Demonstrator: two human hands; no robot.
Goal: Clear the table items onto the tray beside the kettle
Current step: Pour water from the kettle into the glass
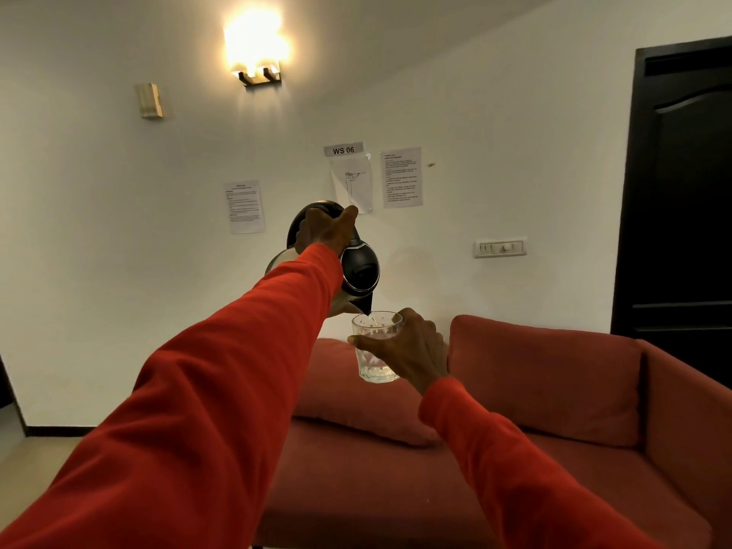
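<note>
So from where I'm watching, over on the far left wall there's a small wooden block [149, 101] mounted up high, then a lit wall lamp [256, 49] and a printed sheet [245, 207] taped below it. My left hand [325, 231], in a red sleeve [206, 390], has its fingers wrapped round the black handle of the kettle [358, 267], thumb pointing up along the top. The kettle is held in the air and tipped forward, spout down, right over the rim of the glass [375, 346], and I can see a bit of water going in. My right hand [412, 350] grips that glass from the right side, fingers curled round it, holding it upright just under the spout, above the red sofa [554, 410] and its cushion [348, 398]. Behind, a "WS 06" label [343, 149] with two more papers under and beside it, then a switch panel [500, 247], and a dark door [681, 192] at the far right.
</note>
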